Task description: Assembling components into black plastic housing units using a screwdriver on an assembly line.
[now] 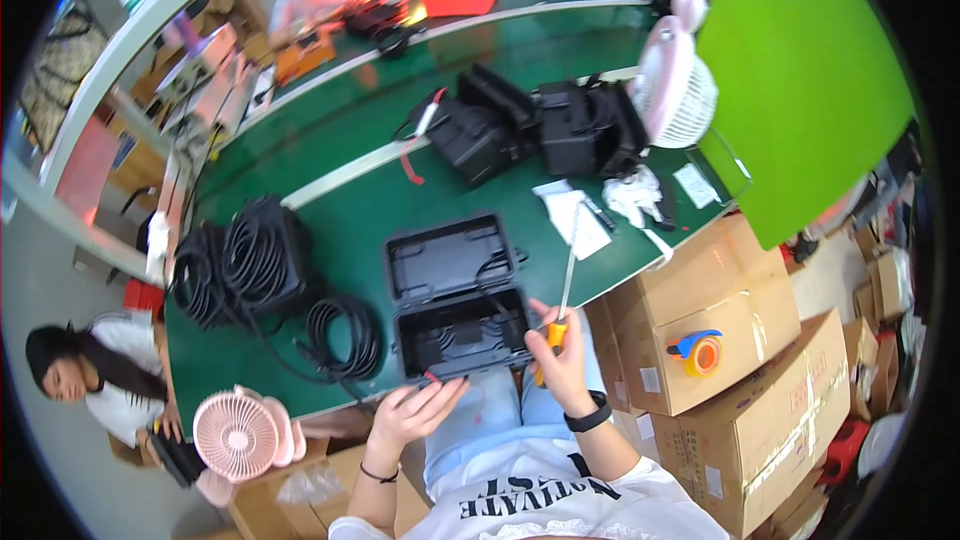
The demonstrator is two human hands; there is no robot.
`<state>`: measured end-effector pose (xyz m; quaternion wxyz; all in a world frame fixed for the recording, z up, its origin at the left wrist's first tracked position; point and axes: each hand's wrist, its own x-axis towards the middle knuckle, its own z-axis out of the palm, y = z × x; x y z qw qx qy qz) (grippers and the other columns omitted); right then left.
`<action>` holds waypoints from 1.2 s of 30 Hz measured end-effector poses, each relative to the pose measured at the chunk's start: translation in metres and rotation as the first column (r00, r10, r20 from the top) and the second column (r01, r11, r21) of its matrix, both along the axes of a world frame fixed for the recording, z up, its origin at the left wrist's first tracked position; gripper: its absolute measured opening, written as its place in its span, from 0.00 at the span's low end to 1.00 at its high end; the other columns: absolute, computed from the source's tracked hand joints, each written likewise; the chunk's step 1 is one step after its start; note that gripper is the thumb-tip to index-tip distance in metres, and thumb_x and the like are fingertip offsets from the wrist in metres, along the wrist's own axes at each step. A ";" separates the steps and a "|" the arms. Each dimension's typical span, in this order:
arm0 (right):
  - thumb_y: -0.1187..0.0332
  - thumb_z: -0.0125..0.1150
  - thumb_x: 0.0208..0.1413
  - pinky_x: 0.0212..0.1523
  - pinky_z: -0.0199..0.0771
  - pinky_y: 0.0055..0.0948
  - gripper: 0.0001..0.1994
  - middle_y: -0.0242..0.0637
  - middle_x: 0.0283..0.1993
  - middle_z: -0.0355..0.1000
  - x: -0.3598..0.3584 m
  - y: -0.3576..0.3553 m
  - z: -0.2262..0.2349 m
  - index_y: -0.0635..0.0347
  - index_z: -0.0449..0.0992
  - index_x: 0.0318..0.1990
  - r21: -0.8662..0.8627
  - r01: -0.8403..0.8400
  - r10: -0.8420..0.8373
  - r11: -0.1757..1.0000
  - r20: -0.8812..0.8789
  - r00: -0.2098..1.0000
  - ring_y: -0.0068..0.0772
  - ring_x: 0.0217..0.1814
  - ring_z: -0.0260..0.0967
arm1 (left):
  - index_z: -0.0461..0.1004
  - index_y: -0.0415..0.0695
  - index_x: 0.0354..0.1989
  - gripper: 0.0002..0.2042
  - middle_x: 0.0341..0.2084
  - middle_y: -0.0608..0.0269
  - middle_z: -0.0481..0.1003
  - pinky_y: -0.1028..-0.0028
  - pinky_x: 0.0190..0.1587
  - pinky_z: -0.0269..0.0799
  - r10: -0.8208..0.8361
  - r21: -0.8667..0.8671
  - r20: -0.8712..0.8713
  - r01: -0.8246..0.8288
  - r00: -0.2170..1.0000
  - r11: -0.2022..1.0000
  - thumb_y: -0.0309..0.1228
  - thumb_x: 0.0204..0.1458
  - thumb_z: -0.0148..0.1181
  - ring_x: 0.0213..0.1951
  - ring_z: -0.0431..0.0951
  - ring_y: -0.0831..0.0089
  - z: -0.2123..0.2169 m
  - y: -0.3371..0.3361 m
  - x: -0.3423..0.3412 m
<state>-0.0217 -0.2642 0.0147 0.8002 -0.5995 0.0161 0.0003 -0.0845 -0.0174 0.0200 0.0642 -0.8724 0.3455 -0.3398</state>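
Observation:
A black plastic case point(462, 325) lies at the table's front edge with its lid raised, black fittings and a cable inside. My right hand point(565, 365), closed, grips a screwdriver point(556, 334) by its yellow-orange handle; the long thin shaft points up and away, beside the case's right side. At the case's front left corner is my left hand point(418, 410), its fingers pressed together. A small red bit point(432, 377) shows at those fingertips, too small to name. Whether that hand also touches the case I cannot tell.
Coiled black cables point(250, 255) lie to the left, another coil point(342, 338) nearer. Black cases point(475, 135) and a pink-white fan point(675, 85) stand behind. Cardboard boxes point(700, 315) with a tape dispenser point(700, 352) are right. A pink fan point(240, 435) and a co-worker point(110, 370) are left.

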 end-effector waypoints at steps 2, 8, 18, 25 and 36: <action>0.76 0.60 0.58 0.21 0.66 0.15 0.15 0.45 0.62 0.67 -0.002 0.001 0.000 0.54 0.59 0.44 0.021 -0.009 0.009 1.000 0.001 1.000 0.12 0.26 0.65 | 0.83 0.61 0.42 0.13 0.40 0.82 0.78 0.77 0.46 0.65 -0.096 -0.013 0.027 0.097 0.995 0.995 0.30 0.50 0.60 0.48 0.70 0.83 0.005 0.005 0.004; 0.73 0.62 0.58 0.21 0.65 0.18 0.14 0.43 0.60 0.71 -0.005 0.000 0.002 0.55 0.60 0.43 -0.053 0.024 -0.021 0.998 0.048 0.999 0.14 0.21 0.64 | 0.78 0.49 0.51 0.21 0.30 0.64 0.73 0.68 0.36 0.73 -0.119 -0.483 -0.114 0.050 0.986 0.874 0.21 0.46 0.64 0.34 0.72 0.65 0.026 -0.003 0.011; 0.76 0.60 0.58 0.21 0.67 0.13 0.15 0.47 0.63 0.66 0.001 -0.005 0.004 0.54 0.59 0.45 -0.030 0.025 -0.025 0.999 0.006 1.000 0.10 0.27 0.64 | 0.67 0.49 0.63 0.31 0.44 0.56 0.65 0.68 0.32 0.78 0.509 -0.032 -0.541 -0.620 0.670 0.784 0.16 0.47 0.53 0.32 0.79 0.62 0.103 -0.038 0.047; 0.78 0.59 0.58 0.21 0.68 0.11 0.15 0.52 0.64 0.64 0.002 0.001 0.005 0.55 0.59 0.46 -0.010 0.016 -0.016 1.000 -0.024 1.000 0.09 0.25 0.62 | 0.70 0.41 0.60 0.29 0.41 0.55 0.69 0.63 0.42 0.74 0.081 -0.285 -0.722 -0.403 0.687 0.870 0.32 0.47 0.68 0.38 0.76 0.58 0.090 -0.023 0.053; 0.79 0.60 0.56 0.21 0.70 0.12 0.16 0.49 0.63 0.64 -0.003 -0.003 0.001 0.56 0.59 0.45 -0.087 -0.014 0.019 0.996 0.048 0.999 0.11 0.26 0.63 | 0.60 0.58 0.68 0.41 0.49 0.48 0.67 0.61 0.32 0.80 -0.013 -0.334 -0.695 -0.306 0.719 0.891 0.56 0.44 0.66 0.33 0.79 0.50 0.068 -0.055 0.050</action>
